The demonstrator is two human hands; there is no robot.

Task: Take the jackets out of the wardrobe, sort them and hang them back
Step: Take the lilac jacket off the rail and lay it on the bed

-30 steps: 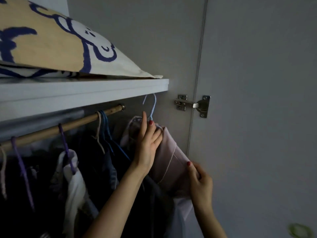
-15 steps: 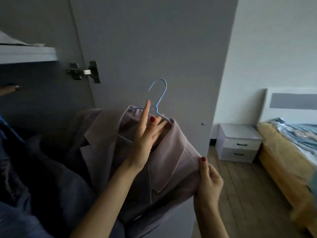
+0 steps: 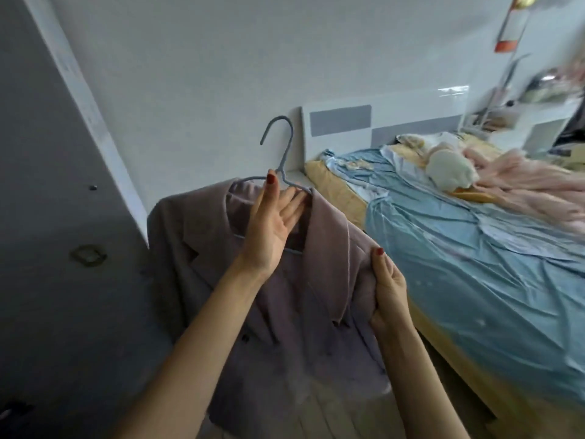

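Observation:
A pale mauve jacket [image 3: 285,327] hangs on a light blue hanger [image 3: 283,153] out in the room, clear of the wardrobe. My left hand [image 3: 272,223] holds the hanger at the base of its hook, thumb up against the wire and fingers tucked into the collar. My right hand [image 3: 387,289] grips the jacket's right shoulder and sleeve, bunching the fabric. The wardrobe rail and the other jackets are out of view.
The grey wardrobe door [image 3: 47,232] stands open at the left. A bed [image 3: 474,264] with a blue sheet, a white soft toy and pink fabric fills the right side. Its white headboard [image 3: 380,125] stands against the wall. Wooden floor shows below the jacket.
The jacket on its hanger has come off the rail and out of the wardrobe, carried to the right. My view has swung from the wardrobe interior to the bed.

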